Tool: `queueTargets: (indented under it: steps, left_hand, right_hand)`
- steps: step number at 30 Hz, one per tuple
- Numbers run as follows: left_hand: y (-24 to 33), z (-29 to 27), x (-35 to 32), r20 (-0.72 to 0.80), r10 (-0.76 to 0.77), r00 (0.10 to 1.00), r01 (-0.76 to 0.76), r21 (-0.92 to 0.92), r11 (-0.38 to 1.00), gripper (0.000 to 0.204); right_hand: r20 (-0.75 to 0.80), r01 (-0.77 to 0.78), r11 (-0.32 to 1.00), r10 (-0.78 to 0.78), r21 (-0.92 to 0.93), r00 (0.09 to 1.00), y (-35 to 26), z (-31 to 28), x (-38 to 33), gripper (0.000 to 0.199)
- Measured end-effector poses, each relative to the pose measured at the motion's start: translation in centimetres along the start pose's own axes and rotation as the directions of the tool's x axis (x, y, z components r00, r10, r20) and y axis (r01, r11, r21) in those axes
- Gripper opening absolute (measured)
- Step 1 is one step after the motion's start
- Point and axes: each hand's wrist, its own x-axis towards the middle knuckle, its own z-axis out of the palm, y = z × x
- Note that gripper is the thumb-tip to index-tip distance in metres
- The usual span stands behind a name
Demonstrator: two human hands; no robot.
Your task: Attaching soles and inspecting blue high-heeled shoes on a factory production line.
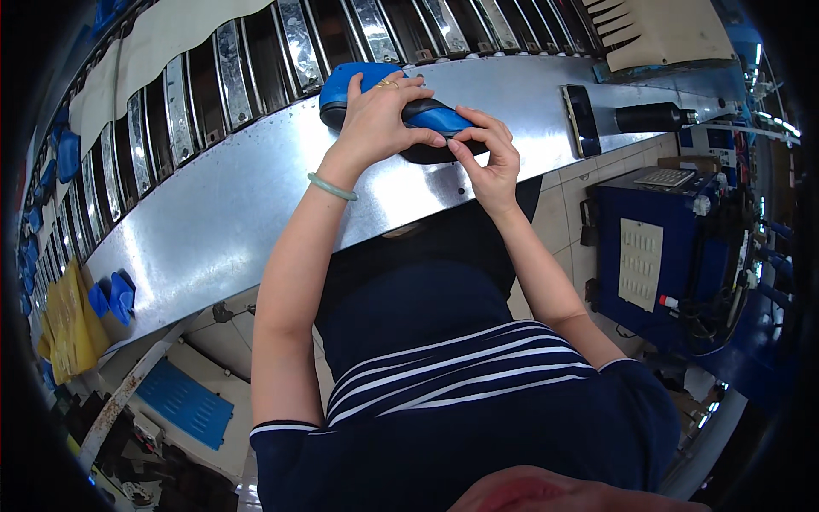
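A blue and black shoe upper (439, 117) rests on the metal ledge in front of me, partly hidden under my hands. My left hand (371, 124) lies across its middle, fingers spread over the top and thumb pressed on the near edge. From the right, my right hand (493, 160) pinches that same edge between thumb and fingers, close to the left thumb. Whatever small part lies between the fingertips is too small to make out. The rounded blue end of the upper shows beyond my left hand.
Behind the metal ledge (200, 247) runs a conveyor of metal slats (299, 47). A dark phone-like slab (583, 121) and a black bottle (650, 118) lie to the right. At the left end are small blue pieces (122, 299) and a yellow plastic bag (68, 320). A blue machine (610, 264) stands right.
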Motion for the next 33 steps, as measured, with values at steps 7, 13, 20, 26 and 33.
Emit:
queueTargets:
  steps: [7, 13, 20, 26, 33]
  left_hand:
    - [0.1, 0.2, 0.1, -0.009, 0.021, 1.000, -0.021, -0.003, 1.000, 0.071]
    - [0.0, 0.0, 0.2, 0.037, 0.008, 0.999, -0.007, -0.020, 1.000, 0.072]
    - [0.2, -0.9, 0.8, 0.111, -0.040, 0.993, 0.046, -0.050, 0.998, 0.072]
    - [0.5, -0.5, 1.0, 0.117, -0.053, 0.992, 0.058, -0.040, 0.997, 0.075]
    - [1.3, -0.7, 1.8, 0.161, -0.078, 0.984, 0.093, -0.085, 0.992, 0.080]
  right_hand:
    - [-0.003, -0.054, 0.998, 0.054, 0.026, 0.999, 0.0, -0.1, 0.1, 0.011]
    - [-0.012, -0.081, 0.996, 0.082, 0.024, 0.997, -0.1, -0.1, 0.2, 0.012]
    - [0.029, -0.088, 0.994, 0.086, 0.058, 0.996, -0.1, -0.7, 0.5, 0.011]
    - [0.108, -0.117, 0.977, 0.098, 0.180, 0.989, 0.3, -2.2, 0.4, 0.017]
    - [0.099, -0.035, 0.992, 0.023, 0.122, 0.995, 0.6, -2.3, 0.4, 0.017]
